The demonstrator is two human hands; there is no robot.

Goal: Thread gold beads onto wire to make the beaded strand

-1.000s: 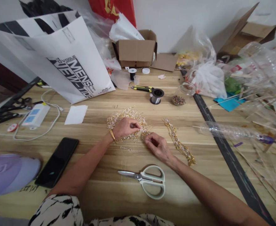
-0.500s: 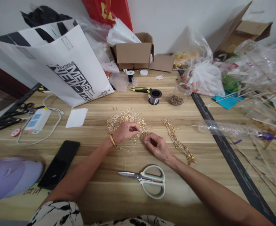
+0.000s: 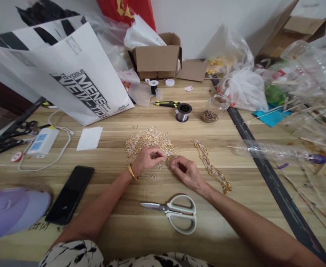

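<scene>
A loose pile of small gold and clear beads [image 3: 148, 139] lies in the middle of the table. At its near edge my left hand [image 3: 146, 160], with a gold bangle at the wrist, pinches thumb against fingers; whatever is between them is too small to name. Just to the right, my right hand [image 3: 187, 173] is also closed in a pinch on something I cannot make out. A short silvery chain [image 3: 153, 177] lies below my left hand. Several gold beaded strands [image 3: 211, 167] stretch out right of my right hand. Scissors [image 3: 172, 212] with pale handles lie nearer to me.
Behind the pile are a wire spool [image 3: 183, 112], a yellow-black cutter [image 3: 165, 104] and a glass jar of beads [image 3: 214, 109]. A phone [image 3: 69, 194], a power strip [image 3: 43, 141] and a white paper bag [image 3: 76, 74] stand left. Plastic bottles [image 3: 304, 74] crowd the right.
The view has shifted slightly. My left hand has come a little nearer to me, off the bead pile; both hands keep their pinch.
</scene>
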